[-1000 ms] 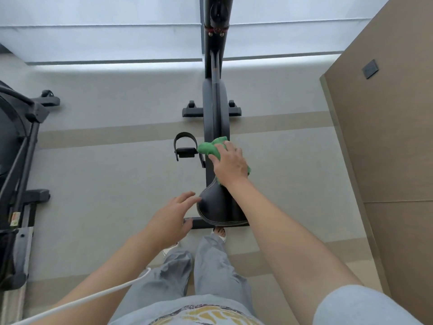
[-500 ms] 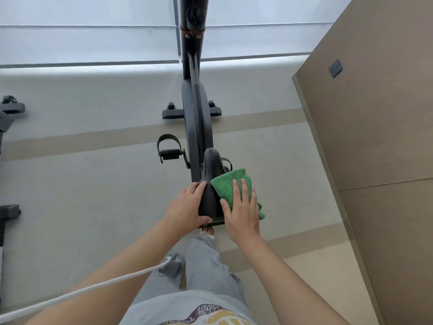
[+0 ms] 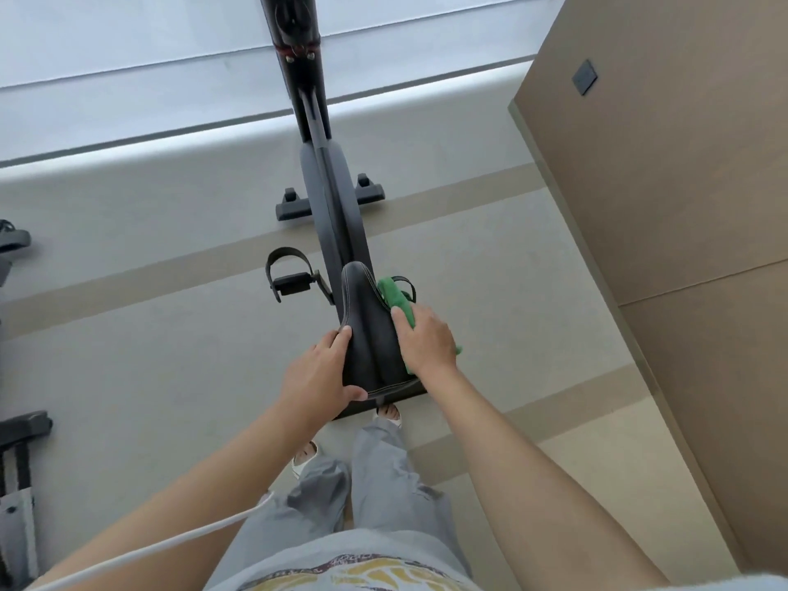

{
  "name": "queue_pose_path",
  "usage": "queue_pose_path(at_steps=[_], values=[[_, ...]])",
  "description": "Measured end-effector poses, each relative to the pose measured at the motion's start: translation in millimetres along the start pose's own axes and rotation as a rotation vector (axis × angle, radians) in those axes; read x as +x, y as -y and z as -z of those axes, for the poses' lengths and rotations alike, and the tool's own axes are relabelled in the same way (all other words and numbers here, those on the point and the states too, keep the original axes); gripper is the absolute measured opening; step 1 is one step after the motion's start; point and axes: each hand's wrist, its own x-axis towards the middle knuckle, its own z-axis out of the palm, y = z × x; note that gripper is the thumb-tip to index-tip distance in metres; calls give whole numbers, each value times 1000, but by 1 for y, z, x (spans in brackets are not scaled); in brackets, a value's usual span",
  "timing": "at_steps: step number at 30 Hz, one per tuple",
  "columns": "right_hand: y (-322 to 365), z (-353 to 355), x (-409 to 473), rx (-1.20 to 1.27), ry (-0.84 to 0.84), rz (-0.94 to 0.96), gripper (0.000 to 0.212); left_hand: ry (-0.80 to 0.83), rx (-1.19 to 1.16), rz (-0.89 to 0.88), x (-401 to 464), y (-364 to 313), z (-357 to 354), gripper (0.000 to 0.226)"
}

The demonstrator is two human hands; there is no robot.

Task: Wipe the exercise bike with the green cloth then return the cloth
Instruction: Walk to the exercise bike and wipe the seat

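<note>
A black exercise bike (image 3: 328,198) stands on the floor in front of me, its black saddle (image 3: 366,330) closest. My left hand (image 3: 320,377) grips the saddle's left rear edge, thumb on the back rim. My right hand (image 3: 426,339) presses the green cloth (image 3: 394,298) against the saddle's right side; the fingers curl down over the cloth and hide most of it. A green end sticks out ahead of the fingers near the right pedal strap.
A brown panelled wall (image 3: 682,206) rises close on the right. The bike's left pedal (image 3: 290,275) sticks out to the left. Parts of another black machine (image 3: 17,462) sit at the left edge. A white cable (image 3: 170,543) crosses my left arm. My legs (image 3: 375,484) stand behind the saddle.
My right hand slid the cloth from the saddle's top right down onto its right side. My left hand went from hovering to holding the saddle's left edge. The view tilted.
</note>
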Motion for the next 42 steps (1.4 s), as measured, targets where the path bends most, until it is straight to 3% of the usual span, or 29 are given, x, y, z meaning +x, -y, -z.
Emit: queue_pose_path(at_steps=[4, 6, 10, 14, 17, 19, 21, 25, 29, 36, 42], values=[[-16, -37, -64, -74, -188, 6, 66, 0, -7, -5, -1, 0, 0, 113], [-14, -45, -70, -53, -223, -21, 70, -4, -1, -7, -1, 0, 0, 114], [-14, -34, -41, 3, -197, -61, 59, -1, 2, 3, 2, 0, -3, 116], [-24, -4, -3, 185, -64, -11, 22, -19, 6, 4, 3, 2, -6, 115], [-23, 11, 15, 278, 77, -93, 29, -32, -3, 2, 4, 4, -7, 115], [-20, 7, 9, 241, 23, -69, 30, -43, -28, -1, 3, 7, -8, 115], [-20, -5, -9, 172, -92, 10, 30, -66, -64, -21, -1, 12, -9, 115], [-28, -26, -54, -70, -187, 161, 55, -70, -195, -71, -11, 27, -13, 114], [-35, -35, -86, -316, -218, 520, 55, -70, -352, 6, -29, 49, -28, 117], [0, -50, -80, -646, 7, 891, 58, -60, -462, 174, -70, 79, -59, 104], [52, -61, -46, -825, 144, 975, 50, -133, -502, 222, -76, 99, -51, 95]])
